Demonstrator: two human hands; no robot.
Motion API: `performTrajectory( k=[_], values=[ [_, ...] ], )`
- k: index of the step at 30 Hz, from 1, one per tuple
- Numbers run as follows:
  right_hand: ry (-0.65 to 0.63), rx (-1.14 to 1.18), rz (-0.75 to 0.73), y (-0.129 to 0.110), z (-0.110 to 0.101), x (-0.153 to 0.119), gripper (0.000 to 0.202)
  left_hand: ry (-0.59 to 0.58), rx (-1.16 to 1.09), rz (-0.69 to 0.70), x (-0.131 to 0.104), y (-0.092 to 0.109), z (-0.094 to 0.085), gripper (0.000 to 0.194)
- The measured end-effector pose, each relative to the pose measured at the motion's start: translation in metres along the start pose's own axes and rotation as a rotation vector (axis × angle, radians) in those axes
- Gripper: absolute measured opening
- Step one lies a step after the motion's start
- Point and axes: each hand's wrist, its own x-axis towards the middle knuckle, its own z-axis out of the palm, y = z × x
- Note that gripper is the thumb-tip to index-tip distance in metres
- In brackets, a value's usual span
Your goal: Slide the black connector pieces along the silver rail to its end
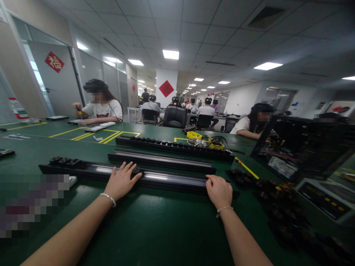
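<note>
A long black rail (169, 178) lies across the green table in front of me. Several small black parts (66, 161) sit in its left end. My left hand (122, 181) rests on the rail with its fingers spread, and the thumb is beside a single small black part (136, 170) in the channel. Toward the right end, my right hand (219, 190) has its fingers curled over the rail; the fingertips are partly hidden. Behind it lies a shorter black rail (163, 160) with a bare channel. Farther back is another rail (172, 145) lined with several black parts.
A heap of black parts (288, 210) lies at the right, near a grey boxed device (327, 199) and an open black case (277, 151). Yellow bins (194, 135) and a metal bowl (196, 142) stand behind the rails. Co-workers sit at left (102, 105) and right (249, 122).
</note>
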Motion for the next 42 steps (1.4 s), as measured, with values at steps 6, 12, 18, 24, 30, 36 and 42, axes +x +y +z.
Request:
performTrajectory(
  k=[6, 12, 18, 24, 30, 36, 42],
  values=[
    [0.025, -0.002, -0.008, 0.0, 0.001, 0.0, 0.033, -0.036, 0.019, 0.053, -0.002, 0.005, -0.005, 0.065],
    [0.017, 0.004, -0.005, 0.0, 0.0, -0.001, 0.034, -0.012, 0.025, 0.088, -0.003, 0.008, -0.001, 0.067],
    [0.004, 0.0, -0.004, -0.001, -0.001, -0.001, 0.035, -0.002, 0.027, 0.118, -0.004, 0.016, 0.002, 0.069],
    [-0.004, 0.003, 0.002, 0.0, 0.0, 0.0, 0.035, -0.008, 0.034, 0.116, -0.004, 0.017, 0.001, 0.069],
    [-0.002, -0.001, -0.004, 0.0, 0.0, 0.0, 0.035, 0.022, 0.044, 0.137, -0.006, 0.021, 0.003, 0.069],
    [0.015, 0.0, 0.001, 0.0, 0.001, 0.0, 0.034, 0.039, 0.052, 0.155, -0.007, 0.025, 0.005, 0.069],
    [-0.011, 0.001, 0.004, -0.003, -0.003, -0.001, 0.036, 0.058, 0.049, 0.168, -0.008, 0.026, 0.008, 0.069]
  ],
)
